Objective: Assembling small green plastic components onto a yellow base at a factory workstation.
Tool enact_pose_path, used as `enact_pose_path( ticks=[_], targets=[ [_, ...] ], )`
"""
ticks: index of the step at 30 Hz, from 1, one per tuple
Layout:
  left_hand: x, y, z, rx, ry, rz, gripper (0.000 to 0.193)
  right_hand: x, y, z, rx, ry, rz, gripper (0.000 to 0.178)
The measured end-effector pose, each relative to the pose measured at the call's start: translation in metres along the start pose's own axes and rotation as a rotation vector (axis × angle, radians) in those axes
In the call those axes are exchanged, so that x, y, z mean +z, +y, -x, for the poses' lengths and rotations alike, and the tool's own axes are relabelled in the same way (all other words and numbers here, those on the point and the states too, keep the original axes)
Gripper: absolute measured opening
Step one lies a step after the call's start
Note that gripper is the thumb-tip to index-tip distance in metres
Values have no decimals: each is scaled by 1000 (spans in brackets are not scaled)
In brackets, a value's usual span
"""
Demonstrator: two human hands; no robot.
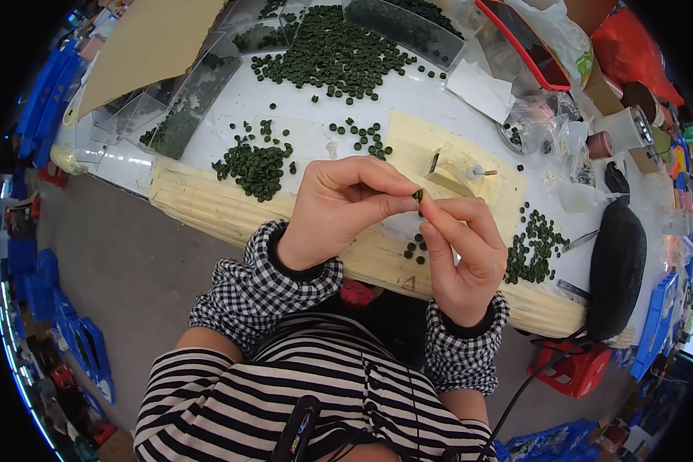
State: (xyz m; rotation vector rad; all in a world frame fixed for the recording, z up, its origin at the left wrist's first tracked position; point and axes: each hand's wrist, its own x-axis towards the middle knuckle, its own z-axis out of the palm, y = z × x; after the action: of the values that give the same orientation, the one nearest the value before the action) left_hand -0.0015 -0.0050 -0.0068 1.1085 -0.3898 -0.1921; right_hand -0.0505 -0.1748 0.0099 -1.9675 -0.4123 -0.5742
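Observation:
In front of me, above the table edge, my left hand pinches a small dark green round piece between thumb and forefinger. My right hand meets it there, its forefinger tip against the piece and its thumb lower down and apart. Just beyond the fingers stands a small block-shaped fixture with a metal pin. Similar green pieces lie in a heap left of my left hand and in another heap right of my right hand. A few loose ones show between the hands.
A large pile of green pieces covers the table's far side. Clear plastic trays and a cardboard sheet stand at the left. At the right are a black cushion-like object, tweezers and a red-framed device. Padded cloth lines the near edge.

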Motion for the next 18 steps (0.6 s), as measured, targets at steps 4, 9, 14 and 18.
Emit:
enact_pose_path(
  ticks=[4, 9, 14, 18],
  targets=[
    [1, 2, -1, -32, 14, -2, 17, 1, -2, -1, 21, 20, 14, 34],
    [2, 4, 0, -66, 20, 15, 18, 2, -2, -2, -18, 41, 41, 36],
    [2, 5, 0, -40, -1, 19, 18, 2, 0, -1, -70, 59, 54, 36],
    [2, 8, 1, -93, 12, 18, 19, 2, 1, -1, -102, 60, 78, 35]
  ],
)
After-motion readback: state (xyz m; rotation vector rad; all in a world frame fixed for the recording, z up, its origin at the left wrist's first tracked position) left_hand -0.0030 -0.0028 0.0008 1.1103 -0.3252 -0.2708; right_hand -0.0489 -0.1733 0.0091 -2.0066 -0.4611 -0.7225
